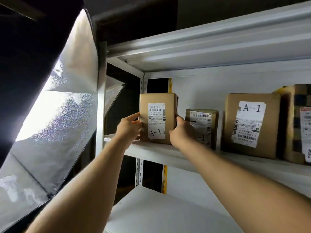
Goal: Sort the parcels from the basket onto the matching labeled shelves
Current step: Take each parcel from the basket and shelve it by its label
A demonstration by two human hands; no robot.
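Note:
A brown cardboard parcel (158, 118) with a white label marked A-1 stands upright at the left end of a white shelf (151, 151). My left hand (129, 126) holds its left edge with thumb and fingers. My right hand (182, 130) grips its right edge, fingers curled round the side. Beside it stand a smaller A-1 parcel (204, 121), partly hidden by my right hand, and a larger A-1 box (250, 125). The basket is not in view.
A fourth parcel (297, 123) with yellow tape stands at the far right of the shelf. Another white shelf (218, 52) runs above and one (159, 212) below. A lit softbox panel (50, 115) fills the left.

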